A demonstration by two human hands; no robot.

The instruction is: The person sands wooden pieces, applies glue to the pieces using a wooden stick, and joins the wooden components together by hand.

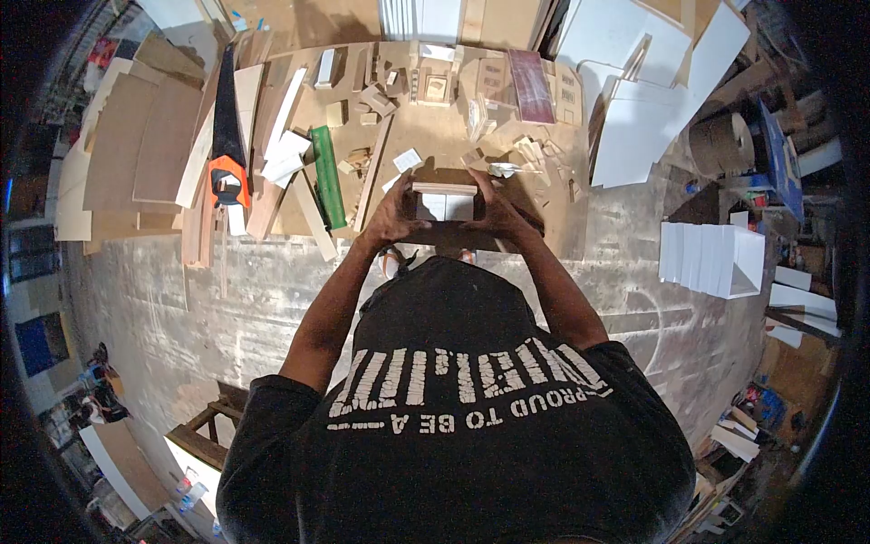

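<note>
Between my hands is a small box-like wooden piece (444, 189) with a pale wood edge and a white face, held just above the near edge of the work table. My left hand (392, 218) is closed around its left side, and my right hand (501, 216) grips the right side. Fingertips of both hands reach past its far edge. A small white card (407, 160) lies just beyond my left fingers. Near my right fingertips are some thin white scraps (503, 170). My head and shoulders, in a black shirt, cover the lower middle of the view.
On the wooden table (426, 131) lie small wood blocks (378, 100), a little wooden assembly (437, 84), a dark red panel (531, 86) and a green strip (327, 177). A handsaw (228, 136) with an orange handle rests at left. White boards (634, 118) lean at right; stacked white panels (711, 260) sit on the floor.
</note>
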